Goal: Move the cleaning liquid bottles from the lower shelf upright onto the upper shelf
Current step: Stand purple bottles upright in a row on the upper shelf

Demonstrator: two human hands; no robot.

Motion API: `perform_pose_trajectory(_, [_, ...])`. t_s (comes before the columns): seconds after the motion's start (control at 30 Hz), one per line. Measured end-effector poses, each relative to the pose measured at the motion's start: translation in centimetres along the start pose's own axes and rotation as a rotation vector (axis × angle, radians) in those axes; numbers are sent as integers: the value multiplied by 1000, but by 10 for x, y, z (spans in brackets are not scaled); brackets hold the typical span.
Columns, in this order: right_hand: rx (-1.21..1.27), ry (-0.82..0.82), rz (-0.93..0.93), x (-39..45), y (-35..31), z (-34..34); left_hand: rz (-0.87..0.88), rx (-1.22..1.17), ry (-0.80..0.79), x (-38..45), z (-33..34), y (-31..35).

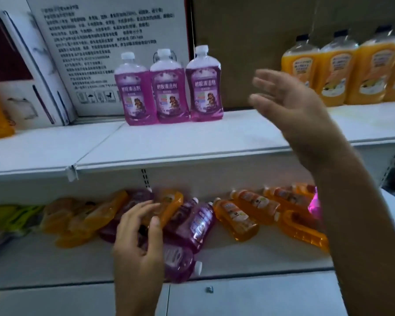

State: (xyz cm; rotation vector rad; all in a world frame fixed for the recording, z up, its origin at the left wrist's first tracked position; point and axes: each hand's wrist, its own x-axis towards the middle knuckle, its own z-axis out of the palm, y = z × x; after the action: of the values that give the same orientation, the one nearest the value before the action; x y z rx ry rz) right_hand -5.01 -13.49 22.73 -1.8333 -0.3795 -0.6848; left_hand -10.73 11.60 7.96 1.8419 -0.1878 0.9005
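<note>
Three purple cleaning liquid bottles (169, 87) stand upright in a row on the white upper shelf (192, 142). Several purple and orange bottles lie on their sides on the lower shelf (249, 256). My left hand (138, 238) hovers over the pile with fingers spread, above a lying purple bottle (192, 226) and another purple bottle (180, 263) near the shelf's front edge; it holds nothing. My right hand (292, 110) is raised in front of the upper shelf, open and empty, to the right of the standing purple bottles.
Several orange bottles (342, 71) stand upright at the upper shelf's right end. A white printed carton (96, 53) and a brown cardboard box (249, 30) stand behind the purple row. Lying orange bottles (244, 213) spread to the right below. Yellow-green packets (7, 215) lie at lower left.
</note>
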Motion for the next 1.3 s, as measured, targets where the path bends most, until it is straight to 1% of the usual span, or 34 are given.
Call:
perform_pose_trajectory(0.03, [101,-6,-18,-34,1,-7,-62,32,-53,-5,-1,-12])
perform_pose_trajectory(0.1, [290,-27,-9,-96,13,-7,-185,133,-240,-16,-2,-35])
perform_pose_trajectory(0.17, [386,-29,64,-144,40,9,-276,289,-427,-29,1,-57])
perform_pose_trajectory(0.2, [384,-41,137,-164,55,22,-314,366,-486,-37,1,-65])
perform_pose_trajectory(0.27, [312,-136,336,-191,85,51,-332,476,-565,-50,1,-80])
perform_pose_trajectory(0.3, [216,-224,424,-201,99,64,-322,513,-597,-55,-1,-86])
perform_pose_trajectory(0.37, [-74,-379,511,-211,124,86,-306,593,-654,-60,-4,-99])
perform_pose_trajectory(0.4, [-190,-429,524,-212,133,95,-298,637,-681,-60,-6,-105])
perform_pose_trajectory(0.47, [-313,-504,549,-215,148,112,-271,721,-733,-59,-9,-118])
perform_pose_trajectory(0.57, [-375,-635,509,-220,160,146,-284,802,-788,-54,-12,-134])
perform_pose_trajectory(0.63, [-389,-669,465,-225,162,172,-287,815,-792,-50,-12,-145])
perform_pose_trajectory(0.73, [-450,-637,442,-232,167,205,-243,786,-785,-46,-5,-162])
perform_pose_trajectory(0.77, [-464,-604,443,-234,169,214,-233,772,-792,-43,-3,-167])
perform_pose_trajectory(0.87, [-453,-409,432,-234,174,236,-196,728,-855,-37,3,-186])
perform_pose_trajectory(0.93, [-478,-284,422,-237,175,251,-137,702,-894,-38,6,-199])
perform_pose_trajectory(1.07, [-522,-88,403,-245,178,270,-11,593,-845,-40,8,-219])
perform_pose_trajectory(1.2, [-545,-17,409,-247,181,279,19,335,-802,-28,6,-236])
perform_pose_trajectory(1.3, [-548,-23,415,-248,176,280,45,239,-801,-18,8,-247])
